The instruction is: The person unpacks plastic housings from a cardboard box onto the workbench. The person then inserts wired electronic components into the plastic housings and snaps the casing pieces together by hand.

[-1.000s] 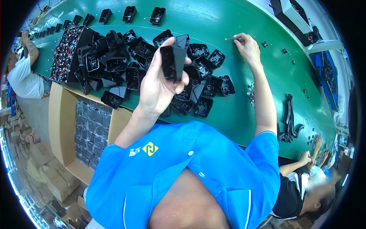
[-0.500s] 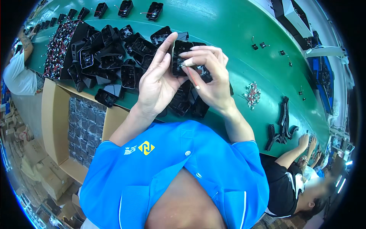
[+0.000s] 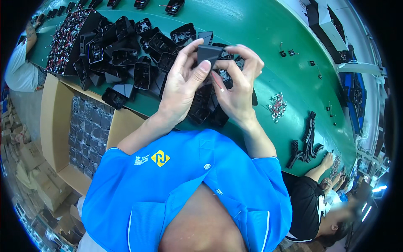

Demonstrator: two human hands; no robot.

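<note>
A small black plastic housing (image 3: 208, 53) is in my left hand (image 3: 179, 86), thumb pressed on its smooth outer face and fingers behind it. Its open side is turned away from view. Close on its right is my right hand (image 3: 240, 86), with curled fingers near the housing's edge. A short red wire (image 3: 217, 80) with a pale end lies along the right thumb, pinched in that hand; whatever small part it joins is hidden. Below and behind both hands lies a heap of black housings (image 3: 161, 44), several with their open insides showing.
On the green table (image 3: 247, 25) lie a pile of small wired parts (image 3: 277, 107) and black ribbed strips (image 3: 309, 138). A black box of wired parts (image 3: 69, 44) stands at left, above a carton (image 3: 56, 126) of wrapped pieces. A co-worker's hand (image 3: 326, 161) is at lower right.
The housing has been turned over in my left hand, from its open inside to its outer face. My left thumb has come across it; my right hand has shifted slightly right.
</note>
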